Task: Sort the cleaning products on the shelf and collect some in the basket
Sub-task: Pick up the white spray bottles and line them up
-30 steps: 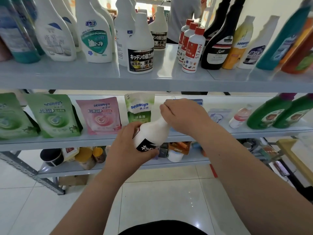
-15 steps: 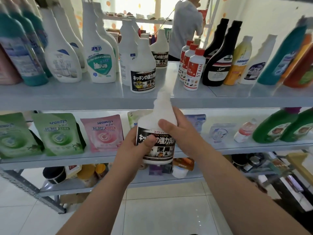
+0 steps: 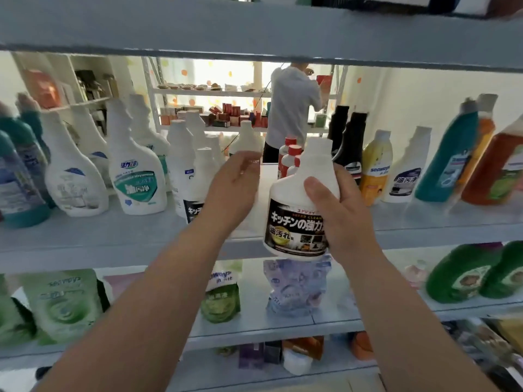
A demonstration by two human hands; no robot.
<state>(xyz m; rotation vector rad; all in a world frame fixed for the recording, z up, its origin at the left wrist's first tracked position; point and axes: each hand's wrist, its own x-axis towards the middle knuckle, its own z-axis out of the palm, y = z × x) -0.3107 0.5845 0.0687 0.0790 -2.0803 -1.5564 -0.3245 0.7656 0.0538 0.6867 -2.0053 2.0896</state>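
One smooth, round-shouldered, black-labelled white plastic bottle (image 3: 285, 190) sits gripped in the right hand (image 3: 348, 222); the left hand (image 3: 232, 193) hovers half-open beside it, empty.

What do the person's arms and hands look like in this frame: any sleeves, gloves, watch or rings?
The left forearm and right forearm are bare as far as the frame shows, with no sleeve in view. The left hand and right hand wear no gloves, and no watch, bracelet or ring is visible.
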